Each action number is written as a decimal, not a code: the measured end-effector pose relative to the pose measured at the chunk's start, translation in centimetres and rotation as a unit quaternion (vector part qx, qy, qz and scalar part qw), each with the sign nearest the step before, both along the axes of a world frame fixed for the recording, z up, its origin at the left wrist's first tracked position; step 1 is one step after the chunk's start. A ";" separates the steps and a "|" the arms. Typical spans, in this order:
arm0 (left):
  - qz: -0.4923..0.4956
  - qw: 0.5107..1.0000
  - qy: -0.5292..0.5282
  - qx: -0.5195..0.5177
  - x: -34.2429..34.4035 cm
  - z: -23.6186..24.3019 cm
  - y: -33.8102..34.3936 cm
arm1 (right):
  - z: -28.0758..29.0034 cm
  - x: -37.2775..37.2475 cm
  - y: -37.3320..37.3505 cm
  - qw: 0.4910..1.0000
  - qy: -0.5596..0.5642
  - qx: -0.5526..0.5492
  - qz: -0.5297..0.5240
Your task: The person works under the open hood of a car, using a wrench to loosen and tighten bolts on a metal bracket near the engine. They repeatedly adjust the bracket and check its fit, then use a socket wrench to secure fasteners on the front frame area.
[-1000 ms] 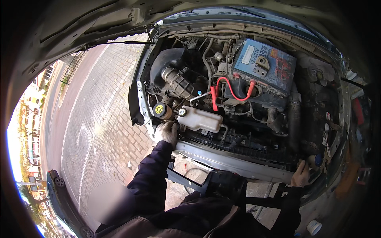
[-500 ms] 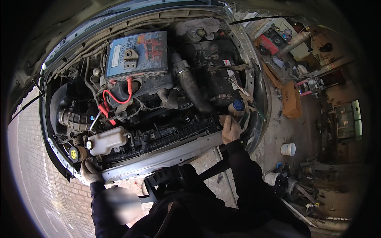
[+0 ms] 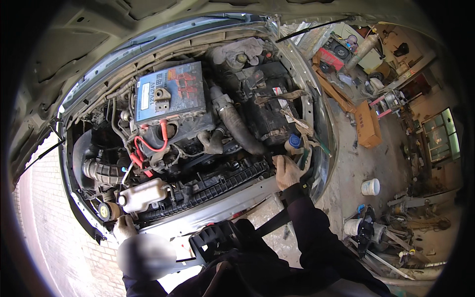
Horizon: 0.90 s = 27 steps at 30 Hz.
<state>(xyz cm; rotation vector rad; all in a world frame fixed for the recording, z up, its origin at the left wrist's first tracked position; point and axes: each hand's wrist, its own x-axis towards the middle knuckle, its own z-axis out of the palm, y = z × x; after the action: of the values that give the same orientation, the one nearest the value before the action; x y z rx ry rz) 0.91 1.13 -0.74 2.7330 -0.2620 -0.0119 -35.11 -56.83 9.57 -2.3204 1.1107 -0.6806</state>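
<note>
View shifted; two hands (image 3: 125, 227) (image 3: 287, 172) at one crossbeam (image 3: 247, 197).

Grey floor (image 3: 346, 173) lies right, sunlit brick paving (image 3: 52, 208) left.

Room along silver crossmember (image 3: 250, 198) between left hand (image 3: 125, 228) and right hand (image 3: 288, 173); blue-capped reservoir (image 3: 294, 143) blocks past right.

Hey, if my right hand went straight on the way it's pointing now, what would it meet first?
Your right hand would probably meet the front of the black box-shaped part, with the ribbed dark hose just left of that line. Depth is unclear in the dark gap between.
</note>
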 end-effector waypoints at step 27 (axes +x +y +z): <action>-0.024 0.999 -0.015 0.016 -1.0 2.6 -1.8 | 0.0 0.0 0.0 1.000 0.014 -0.010 0.018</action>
<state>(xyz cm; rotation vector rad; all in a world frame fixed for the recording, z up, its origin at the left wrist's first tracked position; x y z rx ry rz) -0.08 -0.71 1.85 2.7596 -0.3380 0.0108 -35.10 -56.86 9.53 -2.3679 1.0770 -0.6516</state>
